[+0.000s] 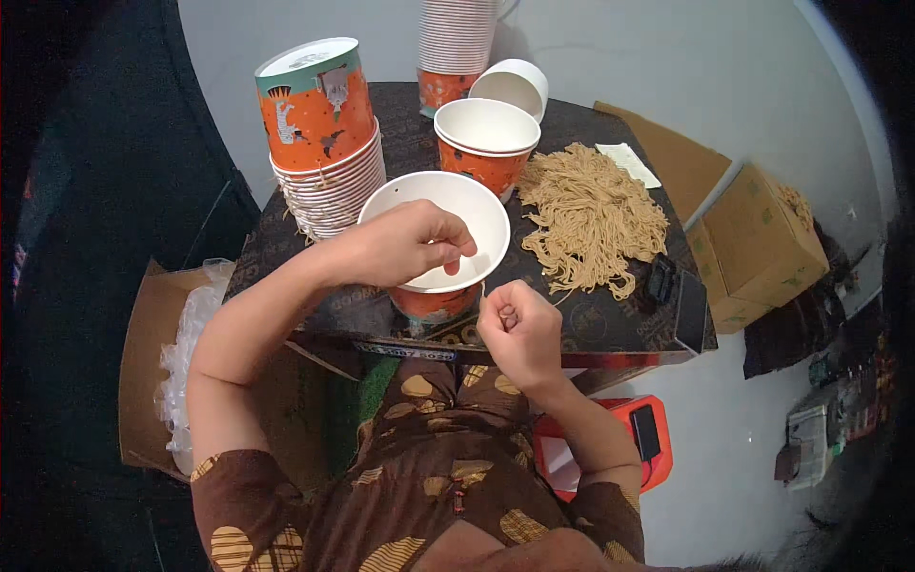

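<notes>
The white-lined orange paper bucket with a printed outer wall [437, 303] is standing near the front edge of the black patterned tabletop [600, 329], below the person's hands. Open tabletop is running from this bucket to the right-hand front corner, broken by a small black object [660, 279]. On the left, an upside-down stack of orange-and-green printed paper buckets [319, 124] is crowding the table's side edge, just beside the working bucket. Behind, other buckets are closing off the room; to the right, a loose heap of tan cords [599, 219] is filling the space, well inside the front edge.

The left hand [419, 243] is reaching over the bucket's mouth, its fingers bending and its thumb lying close to the forefinger; whether anything is being gripped there, I cannot tell. The right hand [519, 329] is curling into a loose fist just beside the bucket's outer wall, thumb and forefinger clamping on a short pale strand of cord [483, 289] that is sticking up toward the bucket.

One bucket is standing under the hands, with one small dark hole [396, 190] showing near its rim. Two nested white-lined orange buckets [486, 143] are standing behind it, and one white bucket lying on its side [515, 86] is resting behind those. One tall stack of white-rimmed buckets [454, 48] is rising at the back, its rims too tightly packed for counting. One white paper slip [629, 164] is lying beside the cords.
</notes>
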Demonstrator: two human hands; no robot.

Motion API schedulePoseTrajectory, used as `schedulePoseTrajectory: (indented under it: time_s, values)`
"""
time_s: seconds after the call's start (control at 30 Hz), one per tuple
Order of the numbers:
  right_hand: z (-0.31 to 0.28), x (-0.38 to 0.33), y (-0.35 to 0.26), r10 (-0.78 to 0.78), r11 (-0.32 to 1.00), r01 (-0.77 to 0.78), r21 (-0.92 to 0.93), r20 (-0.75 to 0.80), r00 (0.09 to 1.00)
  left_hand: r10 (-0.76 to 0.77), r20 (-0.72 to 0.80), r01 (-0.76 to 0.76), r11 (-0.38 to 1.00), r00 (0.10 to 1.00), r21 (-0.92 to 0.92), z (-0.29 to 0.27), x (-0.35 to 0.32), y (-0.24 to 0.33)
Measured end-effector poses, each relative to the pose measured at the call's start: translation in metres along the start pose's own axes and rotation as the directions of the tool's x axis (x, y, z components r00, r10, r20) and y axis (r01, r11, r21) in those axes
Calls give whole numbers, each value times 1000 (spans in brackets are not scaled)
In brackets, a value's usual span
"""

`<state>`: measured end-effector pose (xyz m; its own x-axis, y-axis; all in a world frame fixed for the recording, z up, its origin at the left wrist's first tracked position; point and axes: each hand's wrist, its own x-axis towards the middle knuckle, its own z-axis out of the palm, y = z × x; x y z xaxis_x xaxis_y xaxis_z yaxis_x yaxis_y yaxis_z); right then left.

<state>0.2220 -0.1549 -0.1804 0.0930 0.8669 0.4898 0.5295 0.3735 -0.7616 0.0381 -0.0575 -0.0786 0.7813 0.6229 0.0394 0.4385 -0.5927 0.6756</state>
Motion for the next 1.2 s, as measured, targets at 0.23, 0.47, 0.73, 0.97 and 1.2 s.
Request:
schedulePoseTrajectory:
  time_s: [0.23,0.47,0.73,0.97,1.2]
  values:
    - [-2,0,-2,-2,1000,3,-10,14,1000,-59,85,63,997,995,-35,-3,3,3]
    - [-1,-8,10,-6,999,5,-36,-37,999,446,-473,-172,840,760,515,19,-17,2]
    - [-12,-27,12,-278,947,292,135,-109,954,-80,-399,61,996,913,-60,77,-71,28]
    - [-11,-36,-2,-457,882,465,68,-110,883,-266,-143,123,774,953,-621,102,-60,15]
    - [-9,-39,-6,-375,925,377,48,-49,926,-130,-280,-3,903,951,-429,104,-64,9]
